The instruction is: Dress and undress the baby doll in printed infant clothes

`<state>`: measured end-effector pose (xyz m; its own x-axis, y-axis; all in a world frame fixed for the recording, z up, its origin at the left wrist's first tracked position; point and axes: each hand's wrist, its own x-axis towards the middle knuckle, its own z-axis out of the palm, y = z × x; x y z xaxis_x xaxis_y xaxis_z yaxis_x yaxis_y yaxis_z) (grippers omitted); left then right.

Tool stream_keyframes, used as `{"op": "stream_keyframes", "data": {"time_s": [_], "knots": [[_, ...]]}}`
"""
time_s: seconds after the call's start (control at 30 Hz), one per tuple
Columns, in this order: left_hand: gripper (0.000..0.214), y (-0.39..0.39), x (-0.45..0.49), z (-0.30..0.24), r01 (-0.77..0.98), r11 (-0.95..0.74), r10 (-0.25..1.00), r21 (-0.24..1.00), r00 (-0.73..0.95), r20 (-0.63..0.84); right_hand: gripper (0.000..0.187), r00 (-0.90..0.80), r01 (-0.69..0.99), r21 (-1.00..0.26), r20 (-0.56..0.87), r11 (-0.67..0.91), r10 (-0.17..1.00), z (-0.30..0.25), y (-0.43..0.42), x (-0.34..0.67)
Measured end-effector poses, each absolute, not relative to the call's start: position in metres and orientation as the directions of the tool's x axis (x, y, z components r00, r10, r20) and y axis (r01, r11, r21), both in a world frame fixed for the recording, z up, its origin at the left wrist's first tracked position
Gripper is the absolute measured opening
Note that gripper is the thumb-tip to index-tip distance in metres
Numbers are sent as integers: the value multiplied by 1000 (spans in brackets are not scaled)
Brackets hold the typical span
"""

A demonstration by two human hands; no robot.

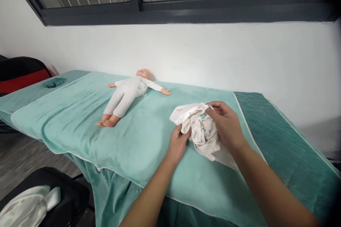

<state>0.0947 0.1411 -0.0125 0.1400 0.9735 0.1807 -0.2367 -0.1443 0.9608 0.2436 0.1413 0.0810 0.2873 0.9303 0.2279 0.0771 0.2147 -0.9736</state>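
A bunched white cloth (204,131) with small green and pink prints is held up over the right part of the bed. My left hand (178,143) pinches its lower left edge. On the upper right, my right hand (226,122) grips the fabric between thumb and fingers. The folds hide what kind of cloth piece it is. Farther back to the left, a baby doll (130,90) in a white one-piece suit lies on its back, arms spread, apart from both hands.
A green cover (149,134) lies over the long bed (290,142), which has a face hole at its left end. The wall (186,53) and window run behind. At lower left, a black chair (71,191) bears another printed cloth (29,205). A red and black item (23,78) stands far left.
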Motion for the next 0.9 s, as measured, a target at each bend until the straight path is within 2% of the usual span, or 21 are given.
{"op": "stream_keyframes", "data": {"time_s": [0.1,0.2,0.37,0.47,0.57,0.67,0.73,0.8,0.9], "knots": [[28,143,92,-13,-220,-121,989,968,59,137,33,377,96,-970,244,224,893,75,153,253],[34,143,90,-12,-198,-90,995,976,16,95,35,485,228,-959,261,168,834,68,157,269],[34,141,92,-8,-168,-65,997,984,37,72,30,450,454,-890,266,38,853,55,150,284],[35,140,92,-6,-162,-74,994,984,68,86,27,331,602,-788,391,127,859,51,139,280],[36,140,92,-4,-172,-78,990,982,99,96,25,49,761,-574,515,302,856,47,126,271],[36,138,92,-3,-188,-32,987,982,147,61,27,-197,861,-341,460,377,866,40,113,264],[38,137,92,-2,-201,1,985,980,167,33,30,-274,892,-229,411,390,870,35,105,262],[40,136,91,-1,-214,12,985,977,173,26,32,-317,902,-163,377,400,870,29,98,262],[40,136,91,0,-225,8,984,974,177,33,22,-351,895,-141,363,423,863,26,92,265]]}}
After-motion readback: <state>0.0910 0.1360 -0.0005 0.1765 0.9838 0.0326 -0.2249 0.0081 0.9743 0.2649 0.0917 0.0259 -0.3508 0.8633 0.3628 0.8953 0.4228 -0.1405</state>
